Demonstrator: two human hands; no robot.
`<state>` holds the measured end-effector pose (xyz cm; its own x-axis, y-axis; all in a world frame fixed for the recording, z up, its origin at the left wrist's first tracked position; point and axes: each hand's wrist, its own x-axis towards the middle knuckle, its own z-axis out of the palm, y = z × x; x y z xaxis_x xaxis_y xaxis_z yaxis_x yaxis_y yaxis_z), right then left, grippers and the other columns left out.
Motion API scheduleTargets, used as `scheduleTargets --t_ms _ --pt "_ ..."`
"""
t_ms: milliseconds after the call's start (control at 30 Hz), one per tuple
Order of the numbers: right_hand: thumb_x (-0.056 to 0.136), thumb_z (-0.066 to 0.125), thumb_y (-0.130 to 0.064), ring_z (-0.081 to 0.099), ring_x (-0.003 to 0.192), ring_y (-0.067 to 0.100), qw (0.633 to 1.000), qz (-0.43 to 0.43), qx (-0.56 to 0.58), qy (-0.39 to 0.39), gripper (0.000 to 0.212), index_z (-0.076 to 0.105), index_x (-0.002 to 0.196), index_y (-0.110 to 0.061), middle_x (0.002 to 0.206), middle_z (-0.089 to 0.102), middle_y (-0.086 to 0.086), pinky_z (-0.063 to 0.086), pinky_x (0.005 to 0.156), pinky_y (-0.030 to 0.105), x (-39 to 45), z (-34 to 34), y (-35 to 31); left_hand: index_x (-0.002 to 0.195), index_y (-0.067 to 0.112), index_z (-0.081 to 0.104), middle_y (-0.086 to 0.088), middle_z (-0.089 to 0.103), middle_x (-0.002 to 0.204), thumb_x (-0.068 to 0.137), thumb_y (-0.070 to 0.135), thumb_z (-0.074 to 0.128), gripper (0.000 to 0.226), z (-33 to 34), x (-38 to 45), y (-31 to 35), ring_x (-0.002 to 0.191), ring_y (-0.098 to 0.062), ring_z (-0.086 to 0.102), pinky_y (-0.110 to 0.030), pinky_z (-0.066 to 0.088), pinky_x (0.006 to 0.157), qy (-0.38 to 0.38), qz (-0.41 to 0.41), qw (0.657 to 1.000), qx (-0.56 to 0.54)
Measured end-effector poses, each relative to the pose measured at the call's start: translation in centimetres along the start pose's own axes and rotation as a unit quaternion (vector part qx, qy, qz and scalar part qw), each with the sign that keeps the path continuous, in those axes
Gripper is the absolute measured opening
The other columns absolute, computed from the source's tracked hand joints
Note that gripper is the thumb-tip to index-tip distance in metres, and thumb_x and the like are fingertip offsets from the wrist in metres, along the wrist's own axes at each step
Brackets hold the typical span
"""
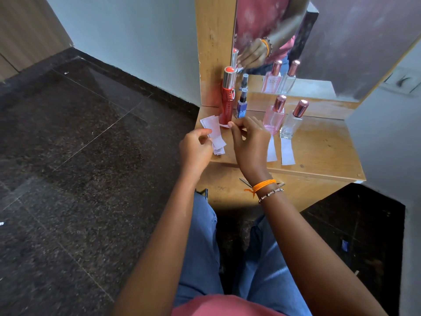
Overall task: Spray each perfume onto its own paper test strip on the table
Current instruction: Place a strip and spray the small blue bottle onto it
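Hands meet over the bench (319, 153) just right of frame centre. Left hand (196, 148) pinches a small stack of paper strips (216, 135) at the bench's left edge. Right hand (249, 142) pinches the tip of one strip (224, 125) beside the red bottle (227, 99). Right of it stand a blue bottle (241, 104), a pink bottle (274, 117) and a clear bottle (292, 123); a strip lies before the pink (271, 151) and before the clear (287, 153). A mirror (319, 42) stands behind.

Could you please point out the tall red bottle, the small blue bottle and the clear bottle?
Tall red perfume bottle (226, 106): head view, red body.
Small blue spray bottle (241, 108): head view, blue body.
Clear glass perfume bottle (291, 127): head view, glass body.
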<state>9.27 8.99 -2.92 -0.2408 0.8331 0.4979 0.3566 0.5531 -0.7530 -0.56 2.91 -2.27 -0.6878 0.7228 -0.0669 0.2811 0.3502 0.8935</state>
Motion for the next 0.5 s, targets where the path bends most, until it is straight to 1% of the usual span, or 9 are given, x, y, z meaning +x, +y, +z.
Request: scheduleTargets --t_ms 100,200,267,300,333,400,467,500 --pt "0.088 0.062 -0.01 0.051 0.073 0.018 1.0 -0.013 0.002 0.005 0.012 0.062 0.076 -0.009 0.075 0.053 -0.004 0.046 0.062 0.033 -0.2 -0.3 -0.2 0.12 0.015 0.061 -0.005 0.059 0.126 0.091 0.009 0.052 0.031 0.3 0.2 -0.1 0.112 -0.015 0.056 -0.014 0.041 0.073 -0.001 0.015 0.999 0.036" --pt "0.089 0.061 -0.009 0.055 0.075 0.022 0.999 -0.021 0.016 0.027 0.011 0.064 0.079 -0.007 0.077 0.058 0.002 0.051 0.064 0.039 -0.5 -0.8 -0.4 0.116 0.012 0.064 -0.006 0.056 0.123 0.092 0.013 0.052 0.026 0.6 0.1 0.2 0.096 -0.009 0.053 -0.012 0.038 0.07 0.025 0.044 0.997 0.052" --pt "0.09 0.06 -0.008 0.058 0.077 0.023 0.998 -0.031 0.032 0.047 0.011 0.064 0.079 -0.005 0.079 0.059 0.002 0.053 0.066 0.038 -1.0 -1.4 -0.6 0.11 0.01 0.065 -0.008 0.055 0.116 0.094 0.018 0.05 0.024 0.6 -0.3 0.7 0.087 -0.007 0.049 -0.003 0.034 0.062 0.054 0.072 0.995 0.04" --pt "0.09 0.06 -0.007 0.057 0.077 0.02 0.997 -0.037 0.035 0.052 0.012 0.063 0.078 -0.004 0.08 0.059 0.002 0.052 0.067 0.037 -1.4 -1.7 -0.7 0.108 0.009 0.066 -0.008 0.056 0.112 0.095 0.021 0.048 0.025 0.7 -0.4 1.0 0.085 -0.007 0.05 -0.001 0.035 0.061 0.058 0.079 0.995 0.029" --pt "0.09 0.06 -0.007 0.057 0.078 0.018 0.997 -0.044 0.038 0.052 0.013 0.063 0.077 -0.004 0.08 0.06 0.003 0.052 0.068 0.037 -1.9 -1.9 -0.8 0.108 0.01 0.066 -0.008 0.06 0.108 0.096 0.025 0.046 0.028 0.8 -0.6 1.4 0.084 -0.008 0.052 -0.003 0.037 0.061 0.048 0.079 0.996 0.01" --pt "0.09 0.06 -0.008 0.057 0.081 0.018 0.997 -0.06 0.037 0.038 0.014 0.063 0.077 -0.004 0.082 0.063 0.006 0.051 0.07 0.038 -3.0 -2.4 -0.6 0.104 0.01 0.067 -0.008 0.066 0.103 0.096 0.03 0.046 0.03 1.1 -0.5 2.0 0.078 -0.008 0.057 -0.013 0.042 0.062 0.008 0.06 0.997 -0.049" --pt "0.09 0.061 -0.009 0.059 0.083 0.023 0.996 -0.078 0.028 0.02 0.013 0.065 0.078 -0.005 0.085 0.065 0.007 0.051 0.071 0.039 -4.0 -2.7 -0.1 0.092 0.003 0.069 -0.005 0.066 0.105 0.092 0.025 0.054 0.026 1.3 -0.3 2.3 0.068 -0.013 0.059 -0.02 0.046 0.055 -0.011 0.058 0.995 -0.082" --pt "0.089 0.061 -0.009 0.059 0.084 0.023 0.996 -0.084 0.026 0.012 0.012 0.066 0.08 -0.005 0.086 0.065 0.006 0.051 0.071 0.039 -4.4 -2.9 0.2 0.084 0.0 0.069 -0.004 0.066 0.102 0.089 0.02 0.058 0.024 1.5 -0.3 2.4 0.067 -0.019 0.06 -0.028 0.048 0.053 -0.011 0.071 0.995 -0.071"
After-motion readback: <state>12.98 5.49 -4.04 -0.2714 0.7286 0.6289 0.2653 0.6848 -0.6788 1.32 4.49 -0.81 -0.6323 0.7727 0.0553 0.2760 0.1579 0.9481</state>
